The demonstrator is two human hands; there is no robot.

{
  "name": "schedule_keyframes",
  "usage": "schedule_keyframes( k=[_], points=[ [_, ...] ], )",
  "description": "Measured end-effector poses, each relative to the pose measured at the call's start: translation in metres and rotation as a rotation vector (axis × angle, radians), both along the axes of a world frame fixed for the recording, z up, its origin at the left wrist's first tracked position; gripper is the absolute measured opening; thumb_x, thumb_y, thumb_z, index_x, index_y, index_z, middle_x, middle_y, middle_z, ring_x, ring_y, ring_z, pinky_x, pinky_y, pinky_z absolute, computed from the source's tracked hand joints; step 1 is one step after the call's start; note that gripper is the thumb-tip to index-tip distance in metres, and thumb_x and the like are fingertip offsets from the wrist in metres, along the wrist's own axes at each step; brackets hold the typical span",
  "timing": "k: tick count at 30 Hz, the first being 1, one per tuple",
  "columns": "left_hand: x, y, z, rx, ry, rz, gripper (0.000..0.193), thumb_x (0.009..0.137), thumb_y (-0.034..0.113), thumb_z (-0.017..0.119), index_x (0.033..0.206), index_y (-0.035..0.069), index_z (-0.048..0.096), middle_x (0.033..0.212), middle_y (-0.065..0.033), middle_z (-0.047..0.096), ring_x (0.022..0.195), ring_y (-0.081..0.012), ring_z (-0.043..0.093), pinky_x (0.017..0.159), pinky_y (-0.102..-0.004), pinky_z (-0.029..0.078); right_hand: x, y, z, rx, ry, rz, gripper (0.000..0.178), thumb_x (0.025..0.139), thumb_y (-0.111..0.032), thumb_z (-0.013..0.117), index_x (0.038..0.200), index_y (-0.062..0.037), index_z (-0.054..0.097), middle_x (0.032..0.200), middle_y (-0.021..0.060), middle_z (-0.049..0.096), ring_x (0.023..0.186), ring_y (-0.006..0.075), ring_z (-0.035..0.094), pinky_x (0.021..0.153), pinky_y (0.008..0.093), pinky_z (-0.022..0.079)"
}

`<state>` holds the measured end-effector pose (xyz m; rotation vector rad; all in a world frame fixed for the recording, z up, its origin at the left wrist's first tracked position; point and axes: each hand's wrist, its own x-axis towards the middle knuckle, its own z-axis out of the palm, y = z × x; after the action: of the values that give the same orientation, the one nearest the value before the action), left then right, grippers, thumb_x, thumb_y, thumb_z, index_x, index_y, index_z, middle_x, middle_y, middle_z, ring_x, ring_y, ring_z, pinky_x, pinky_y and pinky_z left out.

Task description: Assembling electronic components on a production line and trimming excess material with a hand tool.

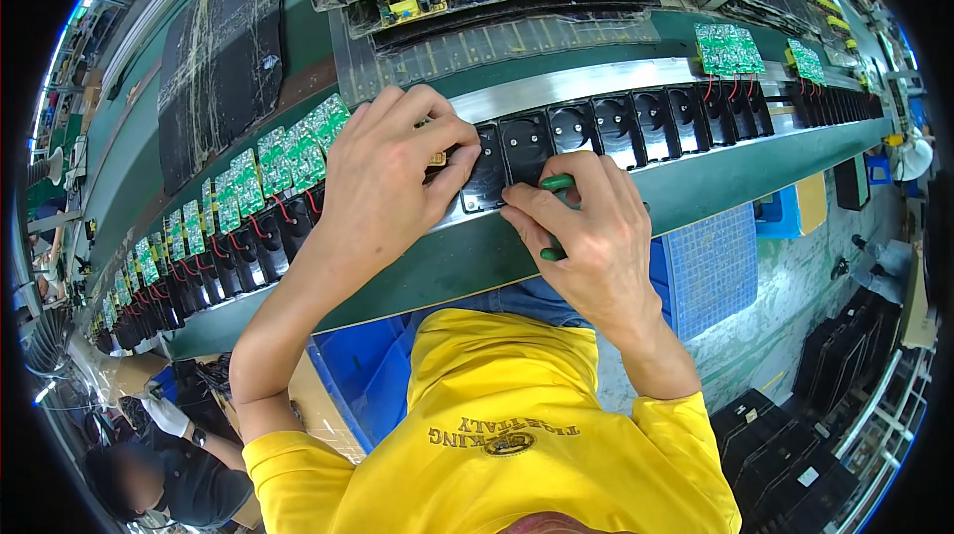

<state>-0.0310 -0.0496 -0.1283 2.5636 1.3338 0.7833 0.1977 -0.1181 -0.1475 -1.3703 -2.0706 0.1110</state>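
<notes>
My left hand (393, 166) is closed over the row of black plastic cases, thumb and fingers pinching near the left edge of one case (484, 171). A small yellow part (436, 158) shows between its fingers; the rest is hidden. In my right hand (596, 226) is a hand tool with green handles (557, 181), its working end hidden by the fingers. The right thumb and forefinger reach the near right corner of that same case. Left of my left hand, green circuit boards (300, 147) stand on more cases, joined by red wires.
The cases run along a metal rail (596, 83) on a green bench. Stacked trays (477, 2) at the back hold boards with yellow parts. Blue crates (708, 271) stand below the bench. Another person (199, 464) is at lower left.
</notes>
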Motion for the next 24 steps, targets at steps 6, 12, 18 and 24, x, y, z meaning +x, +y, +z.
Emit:
schedule_keyframes(
  k=[6,12,18,24],
  points=[
    [0.0,0.0,0.002,0.065,0.099,-0.007,0.007,0.094,0.009,0.086,0.096,0.01,0.08,0.112,0.0027,0.072,0.093,-0.0209,0.061,0.084,-0.0346,0.05,0.0,0.0,0.001,-0.003,-0.008,0.002,0.017,0.087,-0.011,0.097,0.102,-0.0146,0.091,0.114,0.0033,0.067,0.089,0.0218,0.059,0.079,0.0347,0.055],
    [0.003,0.001,0.007,0.09,0.134,-0.024,0.008,0.093,0.008,0.086,0.096,0.011,0.079,0.114,0.0026,0.071,0.094,-0.021,0.061,0.084,-0.0343,0.05,0.0,0.0,0.0,0.003,-0.003,0.0,0.017,0.087,-0.011,0.097,0.103,-0.0148,0.091,0.114,0.0034,0.067,0.09,0.0216,0.059,0.079,0.0347,0.055],
    [0.005,0.002,0.011,0.087,0.178,-0.031,0.007,0.094,0.009,0.085,0.097,0.011,0.079,0.115,0.0023,0.071,0.095,-0.0211,0.062,0.084,-0.0343,0.05,0.0,0.0,0.001,-0.002,-0.003,0.0,0.017,0.087,-0.011,0.097,0.103,-0.015,0.091,0.114,0.0035,0.067,0.09,0.0218,0.059,0.079,0.0347,0.055],
    [0.009,0.001,0.009,0.093,0.191,-0.027,0.007,0.095,0.009,0.085,0.099,0.011,0.08,0.115,0.0018,0.071,0.092,-0.0212,0.064,0.08,-0.0343,0.052,-0.001,-0.001,0.001,-0.012,-0.005,0.0,0.017,0.087,-0.011,0.097,0.103,-0.015,0.091,0.115,0.0035,0.067,0.09,0.022,0.059,0.08,0.035,0.055]
  ],
)
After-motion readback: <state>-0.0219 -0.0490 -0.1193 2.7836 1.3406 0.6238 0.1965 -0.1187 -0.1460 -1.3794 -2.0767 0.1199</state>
